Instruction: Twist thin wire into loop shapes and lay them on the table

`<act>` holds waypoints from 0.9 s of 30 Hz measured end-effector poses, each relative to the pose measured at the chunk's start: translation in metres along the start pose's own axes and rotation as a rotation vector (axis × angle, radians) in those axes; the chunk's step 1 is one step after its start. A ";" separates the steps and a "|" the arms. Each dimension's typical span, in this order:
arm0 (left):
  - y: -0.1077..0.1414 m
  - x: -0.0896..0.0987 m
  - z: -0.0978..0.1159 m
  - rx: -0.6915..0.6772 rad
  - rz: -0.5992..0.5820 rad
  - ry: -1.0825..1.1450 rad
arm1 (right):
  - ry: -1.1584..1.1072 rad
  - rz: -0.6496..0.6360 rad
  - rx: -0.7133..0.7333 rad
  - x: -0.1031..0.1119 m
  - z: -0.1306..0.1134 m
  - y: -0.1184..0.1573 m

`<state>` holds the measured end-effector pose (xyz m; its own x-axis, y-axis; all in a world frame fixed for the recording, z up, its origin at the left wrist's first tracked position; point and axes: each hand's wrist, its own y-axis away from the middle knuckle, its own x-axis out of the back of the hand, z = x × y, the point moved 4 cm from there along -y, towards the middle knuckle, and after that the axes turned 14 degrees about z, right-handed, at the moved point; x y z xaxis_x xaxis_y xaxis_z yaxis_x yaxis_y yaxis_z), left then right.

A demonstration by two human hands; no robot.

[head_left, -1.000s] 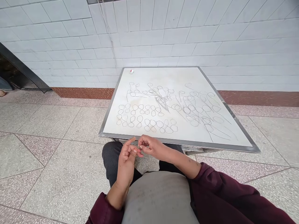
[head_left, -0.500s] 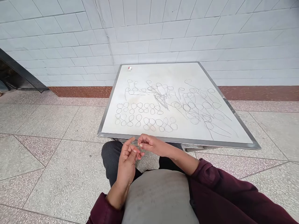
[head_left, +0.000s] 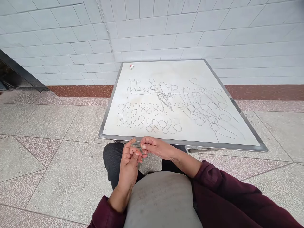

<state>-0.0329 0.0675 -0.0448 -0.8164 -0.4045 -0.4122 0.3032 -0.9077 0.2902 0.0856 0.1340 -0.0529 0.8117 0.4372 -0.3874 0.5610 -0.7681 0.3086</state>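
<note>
Just in front of the table's near edge, my two hands are close together above my lap. My left hand (head_left: 129, 163) pinches with thumb and fingertips, and one finger has a tan wrapping on its tip. My right hand (head_left: 155, 147) is closed in a pinch beside it. A thin wire (head_left: 140, 149) is faintly visible between the fingertips of both hands; most of it is hidden by the fingers. On the white table (head_left: 171, 70) lie figure-eight wire loops (head_left: 141, 121) in two rows, near the left front.
Tangled wires with looped ends and long tails (head_left: 206, 109) spread over the table's middle and right. A small white-and-red object (head_left: 132, 66) sits at the far left corner. A tiled wall (head_left: 152, 34) stands behind the table, whose rim is metal.
The view has shifted slightly, so the table sits a little higher in it. Both hands keep nearly the same pinch, with only small finger movements at the wire.
</note>
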 end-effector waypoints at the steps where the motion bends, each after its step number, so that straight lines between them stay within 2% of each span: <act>1: 0.000 0.001 -0.002 0.007 0.005 0.016 | -0.012 -0.006 -0.013 0.000 0.001 0.000; 6: -0.001 0.004 -0.008 0.032 0.021 0.043 | 0.024 -0.029 -0.031 0.000 0.001 -0.001; 12: 0.004 0.007 -0.004 0.070 -0.003 -0.018 | 0.307 -0.014 0.104 0.002 -0.012 0.006; 16: 0.009 0.008 -0.002 0.065 -0.028 -0.039 | 0.259 -0.022 0.085 0.001 -0.013 0.012; 21: 0.013 0.009 -0.006 0.139 -0.033 -0.118 | 0.261 -0.046 0.060 0.002 -0.011 0.015; 27: 0.010 0.009 -0.007 0.059 0.021 -0.171 | 0.525 -0.090 0.214 -0.001 -0.010 0.016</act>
<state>-0.0341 0.0542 -0.0513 -0.8834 -0.3935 -0.2546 0.2953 -0.8891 0.3497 0.0953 0.1262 -0.0393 0.7651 0.6367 0.0962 0.6304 -0.7711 0.0900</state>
